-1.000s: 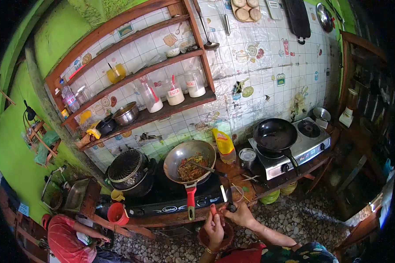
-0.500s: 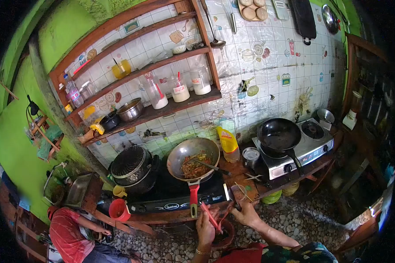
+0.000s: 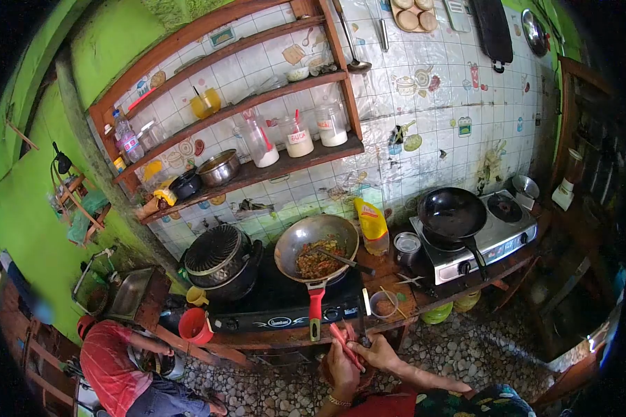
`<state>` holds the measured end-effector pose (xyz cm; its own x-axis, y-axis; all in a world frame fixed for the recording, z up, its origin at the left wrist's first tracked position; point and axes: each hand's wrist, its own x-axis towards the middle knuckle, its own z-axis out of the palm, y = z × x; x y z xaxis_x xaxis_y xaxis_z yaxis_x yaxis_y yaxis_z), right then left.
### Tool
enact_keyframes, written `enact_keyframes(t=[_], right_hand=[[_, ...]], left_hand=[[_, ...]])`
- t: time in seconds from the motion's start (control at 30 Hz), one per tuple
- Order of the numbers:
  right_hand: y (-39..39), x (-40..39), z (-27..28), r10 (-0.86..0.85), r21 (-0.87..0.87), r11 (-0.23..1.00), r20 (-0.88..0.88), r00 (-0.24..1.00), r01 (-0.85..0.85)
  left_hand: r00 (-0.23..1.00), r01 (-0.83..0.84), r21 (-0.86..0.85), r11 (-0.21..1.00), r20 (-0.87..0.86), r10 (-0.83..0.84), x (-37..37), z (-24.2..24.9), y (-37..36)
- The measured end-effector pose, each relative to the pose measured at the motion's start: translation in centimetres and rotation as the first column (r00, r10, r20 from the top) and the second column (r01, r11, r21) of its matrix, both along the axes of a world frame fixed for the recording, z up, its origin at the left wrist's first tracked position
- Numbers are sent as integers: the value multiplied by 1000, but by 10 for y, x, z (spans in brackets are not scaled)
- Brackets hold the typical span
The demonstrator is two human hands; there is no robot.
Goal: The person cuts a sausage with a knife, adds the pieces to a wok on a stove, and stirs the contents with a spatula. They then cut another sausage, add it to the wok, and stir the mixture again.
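My left hand [image 3: 343, 365], closed, grips a long pinkish-red sausage-like thing [image 3: 346, 346] that slants up toward the stove. Beside it, my right hand [image 3: 378, 353] is closed with its fingertips right at that thing; I cannot tell what they hold. Just beyond my hands, the red and green handle [image 3: 316, 306] of a wok points toward me. The wok [image 3: 289, 245] sits on the black gas stove [image 3: 279, 322] with chopped, cooked-looking food [image 3: 316, 260] and a dark-handled utensil [image 3: 350, 262] in it.
A plastic tub [image 3: 383, 304], an oil pouch [image 3: 373, 226] and a metal can [image 3: 406, 244] stand right of the wok. A black pan [image 3: 453, 212] rests on a silver stove [image 3: 476, 258]. At left are a large pot [image 3: 219, 258], a red bucket [image 3: 195, 326] and a bending person [image 3: 115, 361].
My hands have come together around the pinkish-red thing; a red strip stretched between them before. The view has shifted left, and the other person's arm has moved.
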<state>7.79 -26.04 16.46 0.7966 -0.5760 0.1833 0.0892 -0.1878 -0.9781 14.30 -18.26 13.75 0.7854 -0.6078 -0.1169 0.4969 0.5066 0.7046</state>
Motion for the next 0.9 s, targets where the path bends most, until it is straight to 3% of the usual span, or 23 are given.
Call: enact_keyframes(t=[0.1,0.17,0.3,0.4,0.47,0.5,0.57,0.6,0.77,0.9], right_hand=[[6,2,-20,21,102,995,-15,1000,-19],[2,4,-35,90,288,955,-65,994,-68],[8,0,-30,91,357,931,-27,996,-75],[11,-3,-25,68,298,954,-154,986,-19],[16,-10,8,-45,-61,997,-144,989,37],[15,-8,3,-44,-64,997,-144,989,35],[13,-4,-16,-138,-264,957,-44,989,122],[12,-4,-20,-138,-264,957,-44,989,122],[13,-8,-26,-9,-141,990,-244,970,-26],[14,-12,-28,36,-126,990,-198,980,-62]], left_hand=[[994,32,-44,999,-102,-36,2,3,-3],[987,73,-59,996,-141,-80,4,3,2],[969,131,-68,989,-202,-142,3,2,7],[955,91,-137,986,-268,-126,4,4,11],[974,49,-84,995,-217,-66,5,-3,12],[987,5,-31,1000,-163,-10,6,-9,12],[992,28,33,999,-128,-24,9,-25,16],[995,51,96,994,-92,-42,9,-32,17],[994,-10,76,997,-111,18,5,-55,14],[999,44,112,993,-30,-41,11,-71,17]])
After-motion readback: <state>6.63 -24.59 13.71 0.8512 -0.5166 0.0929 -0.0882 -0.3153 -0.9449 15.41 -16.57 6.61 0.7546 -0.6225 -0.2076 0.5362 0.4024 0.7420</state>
